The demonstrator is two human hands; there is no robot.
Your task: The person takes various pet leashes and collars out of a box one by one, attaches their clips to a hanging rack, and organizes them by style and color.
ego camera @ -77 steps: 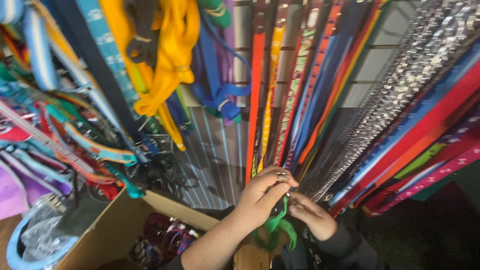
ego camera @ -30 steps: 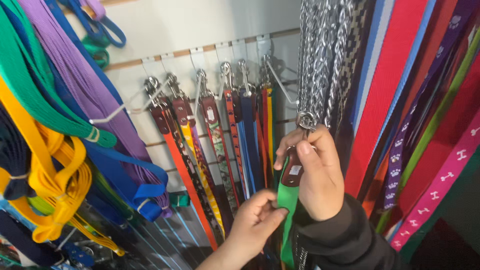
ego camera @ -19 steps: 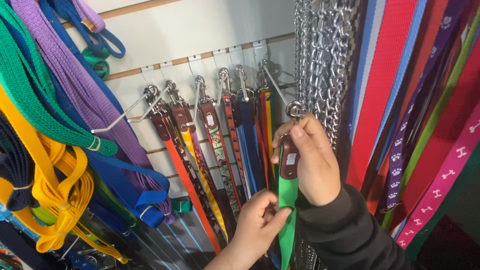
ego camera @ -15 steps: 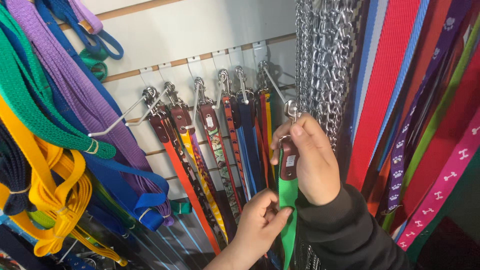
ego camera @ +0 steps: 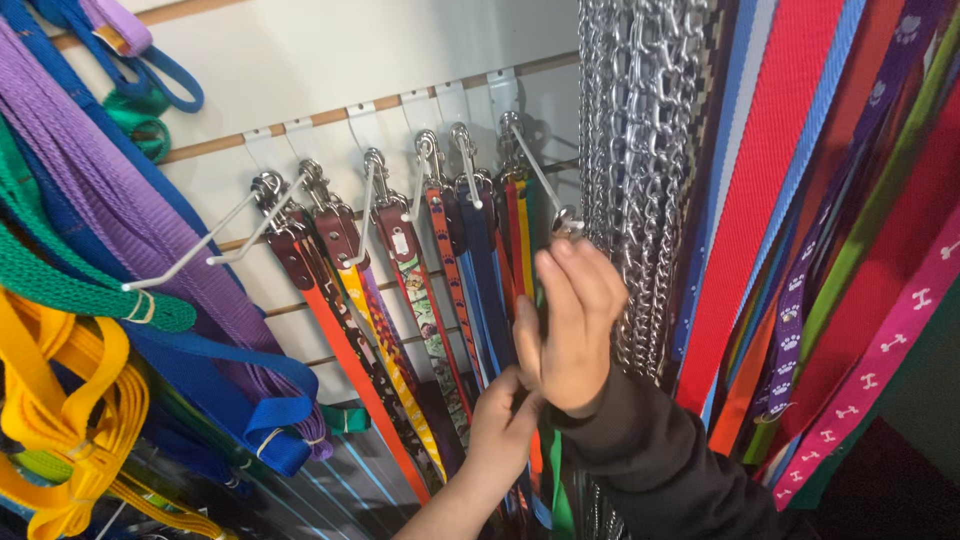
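right hand (ego camera: 572, 325) at hook (ego camera: 540, 180) — perhaps touching

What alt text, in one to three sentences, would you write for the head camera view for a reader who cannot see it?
A right hand lifts a leash clip to the tip of a metal wall hook, while the left hand steadies the green leash below. Patterned leashes and steel chains hang alongside.

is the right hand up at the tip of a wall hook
Yes, the right hand is raised with its fingertips at the end of the metal hook.
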